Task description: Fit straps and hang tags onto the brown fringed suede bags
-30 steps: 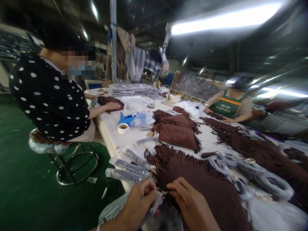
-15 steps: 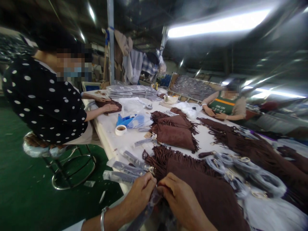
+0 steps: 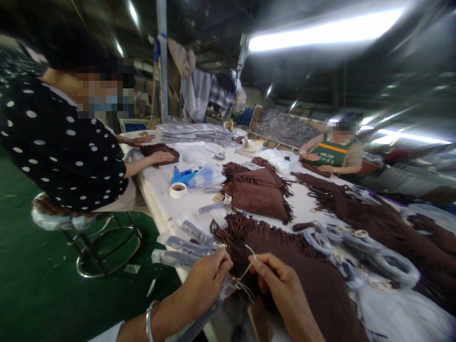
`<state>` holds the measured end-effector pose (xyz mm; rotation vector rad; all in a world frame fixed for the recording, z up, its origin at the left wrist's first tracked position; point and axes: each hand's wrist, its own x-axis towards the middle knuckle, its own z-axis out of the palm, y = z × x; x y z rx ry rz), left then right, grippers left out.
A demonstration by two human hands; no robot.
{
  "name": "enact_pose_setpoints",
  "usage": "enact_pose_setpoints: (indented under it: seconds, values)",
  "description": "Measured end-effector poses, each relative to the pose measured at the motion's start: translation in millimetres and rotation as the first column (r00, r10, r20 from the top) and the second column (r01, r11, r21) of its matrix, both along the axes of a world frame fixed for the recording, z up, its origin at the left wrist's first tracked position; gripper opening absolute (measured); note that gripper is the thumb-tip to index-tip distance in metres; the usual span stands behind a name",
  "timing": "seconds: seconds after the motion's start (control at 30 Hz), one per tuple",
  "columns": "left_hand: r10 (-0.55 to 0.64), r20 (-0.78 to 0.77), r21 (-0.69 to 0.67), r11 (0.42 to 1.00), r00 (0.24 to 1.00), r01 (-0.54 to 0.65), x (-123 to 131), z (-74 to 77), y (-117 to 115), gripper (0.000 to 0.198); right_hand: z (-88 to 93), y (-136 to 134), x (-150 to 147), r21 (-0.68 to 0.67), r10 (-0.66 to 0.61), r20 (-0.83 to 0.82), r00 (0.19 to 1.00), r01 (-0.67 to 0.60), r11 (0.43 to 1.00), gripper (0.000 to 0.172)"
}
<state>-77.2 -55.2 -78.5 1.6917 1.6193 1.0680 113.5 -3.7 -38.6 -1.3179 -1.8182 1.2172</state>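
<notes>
My left hand (image 3: 206, 280) is closed around a plastic-wrapped strap end (image 3: 228, 288) at the table's near edge. My right hand (image 3: 281, 285) pinches a thin pale string (image 3: 248, 266) that loops up from a small metal clasp between the two hands. Both hands hover over a brown fringed suede bag (image 3: 306, 280) lying in front of me. A paper tag (image 3: 259, 319) hangs below the string.
More brown fringed bags (image 3: 261, 197) and wrapped straps (image 3: 192, 247) lie on the white table (image 3: 171, 204), with a tape roll (image 3: 177, 190) and blue plastic. A person in a polka-dot top (image 3: 60, 147) sits on a stool at left; another person (image 3: 335, 154) works at the far side.
My hands have drawn apart a little and the right hand has pulled a pale string loop up from the clasp. The camera has shifted slightly.
</notes>
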Motion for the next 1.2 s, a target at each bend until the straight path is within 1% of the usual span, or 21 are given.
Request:
enact_pose_setpoints:
  seconds: [0.03,0.07,0.1,0.13,0.17,0.2,0.27,0.3,0.33,0.4,0.47,0.57,0.7,0.77,0.87,0.93,1.0,1.07,1.13,1.2]
  values:
    - [0.027,-0.095,0.054,0.998,0.995,-0.022,-2,4.1,-1,0.021,-0.7,0,3,-0.018,-0.024,-0.031,0.999,0.024,1.0,0.035]
    - [0.06,-0.166,0.119,0.992,0.984,-0.041,-3,8.8,-2,0.024,-1.0,0,4,-0.032,-0.036,-0.056,0.998,0.034,0.999,0.036]
    - [0.084,-0.198,0.182,0.982,0.977,-0.047,-2,13.5,-3,0.029,-0.8,0,6,-0.041,-0.039,-0.073,0.997,0.036,0.999,0.036]
    - [0.082,-0.193,0.223,0.974,0.978,-0.038,-1,17.6,-3,0.031,-0.4,-1,6,-0.047,-0.035,-0.084,0.996,0.031,0.998,0.036]
    - [0.046,-0.155,0.233,0.972,0.987,-0.009,1,20.4,-2,0.029,0.2,-2,6,-0.048,-0.026,-0.093,0.995,0.021,0.999,0.035]
    - [-0.017,-0.086,0.209,0.977,0.996,0.035,5,21.6,0,0.026,0.8,-3,6,-0.045,-0.012,-0.1,0.995,0.008,0.999,0.034]
    - [-0.14,0.13,0.086,0.988,0.982,0.129,14,19.5,5,0.016,1.4,-4,5,-0.029,0.017,-0.112,0.994,-0.02,0.999,0.032]
    - [-0.161,0.251,0.017,0.987,0.955,0.162,18,16.9,8,0.012,1.2,-5,4,-0.021,0.027,-0.116,0.993,-0.03,0.999,0.031]
    - [-0.156,0.355,-0.039,0.983,0.922,0.181,22,14.0,11,0.01,0.7,-6,4,-0.013,0.032,-0.12,0.992,-0.034,0.999,0.03]
    - [-0.11,0.483,-0.096,0.979,0.868,0.177,27,9.2,15,0.011,-1.2,-7,4,-0.014,0.022,-0.127,0.992,-0.024,1.0,0.029]
    - [-0.072,0.525,-0.107,0.983,0.848,0.15,28,7.1,15,0.011,-3.4,-9,5,-0.043,0.01,-0.134,0.991,-0.016,0.999,0.028]
    - [-0.056,0.546,-0.118,0.983,0.836,0.143,27,6.9,12,0.011,-5.6,-12,5,-0.075,0.022,-0.123,0.992,-0.031,0.997,0.026]
    - [-0.055,0.543,-0.123,0.982,0.838,0.144,28,5.6,11,0.009,-5.2,-15,3,-0.043,0.023,-0.09,0.996,-0.027,0.999,0.023]
    - [-0.049,0.561,-0.124,0.982,0.826,0.143,27,5.2,12,0.009,-4.6,-15,2,-0.016,0.03,-0.062,0.998,-0.031,0.999,0.022]
    - [-0.014,0.635,-0.143,0.98,0.772,0.135,24,5.8,14,0.012,-5.6,-13,4,0.046,0.016,0.026,1.0,-0.017,0.999,0.022]
    - [-0.003,0.714,-0.156,0.974,0.701,0.163,20,6.5,15,0.016,-7.9,-13,5,0.146,-0.015,0.138,0.99,-0.005,0.989,0.02]
    - [-0.024,0.805,-0.161,0.953,0.593,0.257,14,6.6,15,0.017,-10.5,-15,5,0.288,-0.024,0.276,0.961,-0.059,0.956,0.017]
    - [-0.055,0.873,-0.166,0.901,0.484,0.401,8,5.8,15,0.017,-11.8,-21,5,0.443,-0.036,0.377,0.926,-0.146,0.885,0.015]
    - [-0.066,0.901,-0.185,0.835,0.429,0.518,1,4.9,16,0.017,-11.6,-30,4,0.601,-0.068,0.406,0.911,-0.21,0.771,0.013]
    - [-0.075,0.906,-0.197,0.797,0.417,0.571,-4,4.6,17,0.019,-11.9,-39,3,0.731,-0.064,0.412,0.909,-0.288,0.618,0.011]
